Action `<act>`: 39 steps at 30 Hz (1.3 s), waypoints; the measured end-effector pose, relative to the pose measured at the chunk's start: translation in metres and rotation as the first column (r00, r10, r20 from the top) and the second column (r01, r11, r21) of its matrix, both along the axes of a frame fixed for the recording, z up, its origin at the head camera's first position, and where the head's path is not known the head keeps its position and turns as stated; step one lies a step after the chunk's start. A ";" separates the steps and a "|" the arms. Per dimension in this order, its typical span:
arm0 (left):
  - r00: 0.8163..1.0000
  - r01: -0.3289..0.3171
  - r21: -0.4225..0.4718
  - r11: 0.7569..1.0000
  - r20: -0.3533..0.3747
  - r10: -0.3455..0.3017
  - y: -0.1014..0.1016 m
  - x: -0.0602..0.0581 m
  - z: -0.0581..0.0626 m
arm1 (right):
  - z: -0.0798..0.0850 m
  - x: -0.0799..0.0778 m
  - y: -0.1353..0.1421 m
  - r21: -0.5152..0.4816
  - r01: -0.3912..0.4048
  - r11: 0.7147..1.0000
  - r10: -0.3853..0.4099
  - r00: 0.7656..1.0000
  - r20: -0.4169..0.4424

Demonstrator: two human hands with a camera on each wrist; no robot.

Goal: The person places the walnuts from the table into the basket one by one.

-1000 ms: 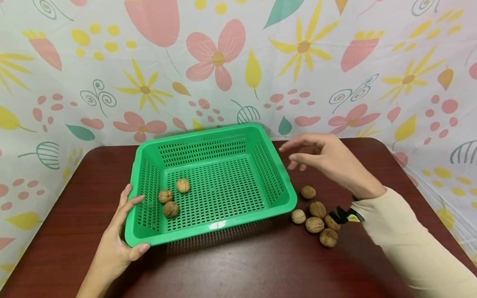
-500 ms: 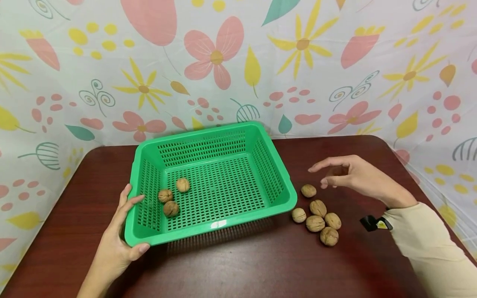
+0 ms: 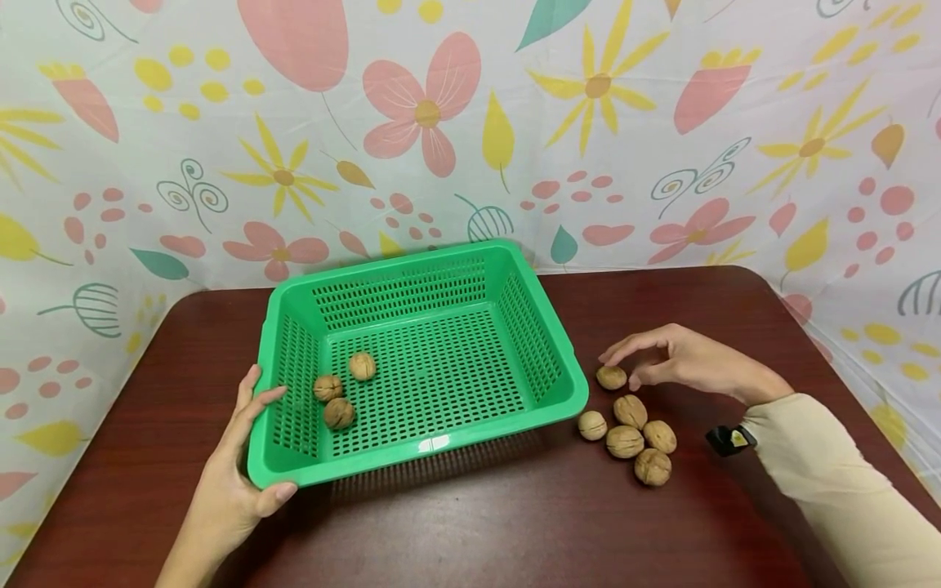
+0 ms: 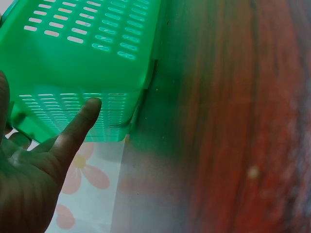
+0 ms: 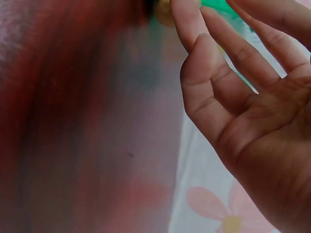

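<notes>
A green perforated plastic basket [image 3: 435, 445] sits at the middle-left of the table, with three walnuts lying inside near its left end, one of them a pale walnut [image 3: 362, 366]. My left hand [image 3: 228, 482] grips the basket's front left corner, thumb over the front rim and fingers along the left side. To the right of the basket, my right hand [image 3: 687, 359] reaches over a single walnut [image 3: 611, 377]. Its fingertips and thumb are bent about that walnut, right at its edges, and the walnut rests on the table.
Several loose walnuts lie in a group just in front of the right hand, including a round walnut [image 3: 652, 467] nearest me and a small pale walnut [image 3: 591, 425] by the basket's corner. A flowered cloth [image 3: 470, 122] hangs behind the dark red table [image 3: 470, 531].
My right hand has moved right, away from the basket's right rim, then down to the single walnut. The left hand and the basket have stayed put.
</notes>
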State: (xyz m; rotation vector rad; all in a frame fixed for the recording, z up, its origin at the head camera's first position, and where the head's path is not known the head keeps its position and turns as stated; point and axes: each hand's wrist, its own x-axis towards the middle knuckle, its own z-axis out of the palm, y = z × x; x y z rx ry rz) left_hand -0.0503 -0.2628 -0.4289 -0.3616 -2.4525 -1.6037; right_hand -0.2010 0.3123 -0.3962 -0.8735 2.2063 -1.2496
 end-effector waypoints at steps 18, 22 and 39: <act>1.000 0.025 0.018 1.000 -0.018 -0.024 0.001 -0.002 0.001 | -0.018 -0.009 0.002 0.066 0.052 0.997 -0.060 0.991 0.122; 1.000 0.022 0.016 1.000 -0.022 -0.022 0.000 -0.002 0.000 | -0.010 -0.007 0.000 0.051 0.080 0.995 -0.085 0.992 0.097; 1.000 0.009 0.014 1.000 -0.016 -0.009 0.001 0.000 0.003 | 0.077 -0.009 -0.046 -0.014 0.128 0.992 -0.129 0.992 -0.018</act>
